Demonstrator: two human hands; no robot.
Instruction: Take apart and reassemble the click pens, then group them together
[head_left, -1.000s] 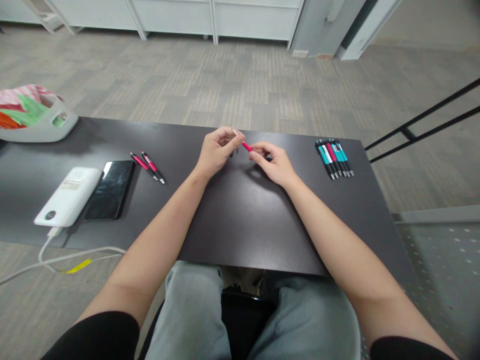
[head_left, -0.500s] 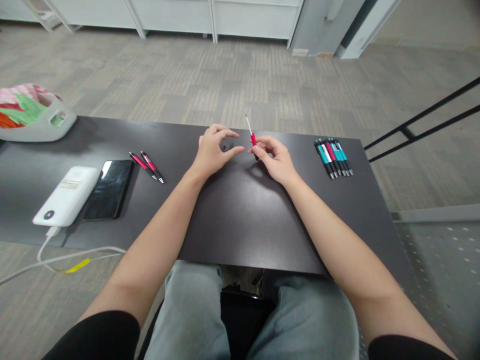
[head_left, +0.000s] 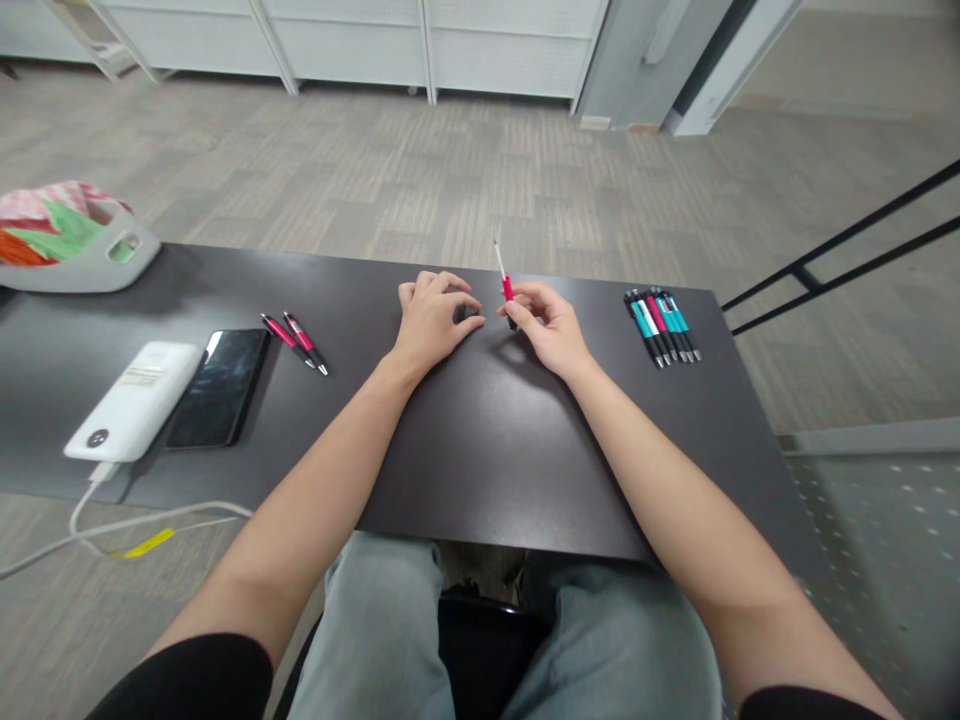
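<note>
- Your right hand (head_left: 551,328) is over the dark table (head_left: 487,460), thumb and fingertips pinching a pink pen barrel (head_left: 508,288).
- A thin pale refill (head_left: 500,262) sticks up out of that barrel, tip upward, leaning slightly to your left.
- Your left hand (head_left: 429,325) is palm down near the table's far edge, fingers bent, thumb and forefinger spread with a gap between.
- A small dark piece (head_left: 460,314) shows in that gap. Your fingers cover much of it, so I can't tell whether you are touching it.
- Your hands are side by side and apart; the barrel is between them, on your right hand's side.
- Well off to your right, a row of pens (head_left: 663,328) lies close together, teal, white and pink with dark grips, metal tips toward you.
- Left of your left forearm, two pink-and-black pens (head_left: 306,344) lie slantwise, just beside each other.
- Farther left, a black phone (head_left: 221,388) lies next to a white power bank (head_left: 135,400), a pale cable (head_left: 97,477) plugged into its near end.
- At the far left, a pale basket (head_left: 90,277) holds coloured cloth (head_left: 67,235).
</note>
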